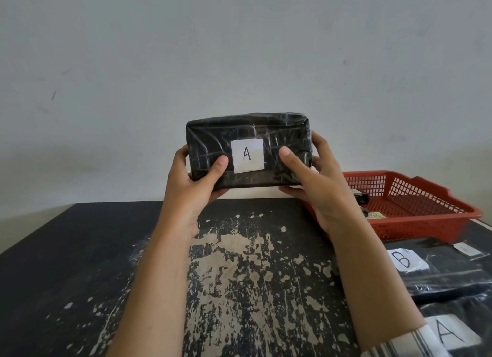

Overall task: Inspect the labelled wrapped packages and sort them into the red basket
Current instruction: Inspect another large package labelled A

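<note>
Head view: the package [247,133] is a black block wrapped in shiny, creased clear film, with a white square label [247,155] on its near face marked "A" in black pen. It is held up off the bench [80,250], over the far edge, with the pale wall [239,50] behind it. The left grip [194,181] holds its left end, thumb flat on the near face, fingers behind. The right grip [316,186] holds the right end, thumb just beside the label, fingers wrapped round the back and underside. Both forearms reach forward, and a striped sleeve [415,346] shows on the right one. The red basket [415,226] sits on the bench behind the right grip, with small dark items inside, partly hidden. Near it lie a "B" package [452,271] and a second "A" package [466,314].
</note>
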A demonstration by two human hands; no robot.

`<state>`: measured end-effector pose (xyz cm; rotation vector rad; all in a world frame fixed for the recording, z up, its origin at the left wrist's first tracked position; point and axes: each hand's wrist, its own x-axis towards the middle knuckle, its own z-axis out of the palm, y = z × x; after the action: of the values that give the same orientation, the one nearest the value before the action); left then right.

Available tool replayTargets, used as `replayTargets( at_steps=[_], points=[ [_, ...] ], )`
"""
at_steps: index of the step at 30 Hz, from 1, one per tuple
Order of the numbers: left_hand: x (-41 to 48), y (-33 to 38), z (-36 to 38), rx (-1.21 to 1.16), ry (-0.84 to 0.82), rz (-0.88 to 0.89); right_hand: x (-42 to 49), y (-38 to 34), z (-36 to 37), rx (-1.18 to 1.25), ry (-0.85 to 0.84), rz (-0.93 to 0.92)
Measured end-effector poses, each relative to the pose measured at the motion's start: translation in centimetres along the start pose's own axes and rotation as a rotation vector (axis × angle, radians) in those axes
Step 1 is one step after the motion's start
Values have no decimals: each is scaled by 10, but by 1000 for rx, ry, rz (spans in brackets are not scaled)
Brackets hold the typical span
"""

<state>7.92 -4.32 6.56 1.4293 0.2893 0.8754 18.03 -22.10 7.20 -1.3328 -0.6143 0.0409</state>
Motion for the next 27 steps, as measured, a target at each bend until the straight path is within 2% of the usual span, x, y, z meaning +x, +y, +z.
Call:
replayTargets(
  at_steps=[5,8,13,16,19,22,27],
  points=[
    [-4,6,0,115,-69,2,4,5,-8,-61,69,-51],
    [-6,12,-1,192,-114,-21,3,5,-12,-61,50,-72],
    [-10,17,0,33,-131,-127,1,2,-10,-57,12,-110],
    [-10,16,1,-57,-135,-107,-2,-2,-11,-142,-59,-117],
    [-9,16,2,-99,-165,-56,-7,-9,-9,-153,-132,-49],
    [-8,16,1,-100,-229,-4,-6,-11,-7,-95,-112,61],
    [-7,13,-1,-38,-319,63,-1,-3,-9,11,-93,15]
  ],
)
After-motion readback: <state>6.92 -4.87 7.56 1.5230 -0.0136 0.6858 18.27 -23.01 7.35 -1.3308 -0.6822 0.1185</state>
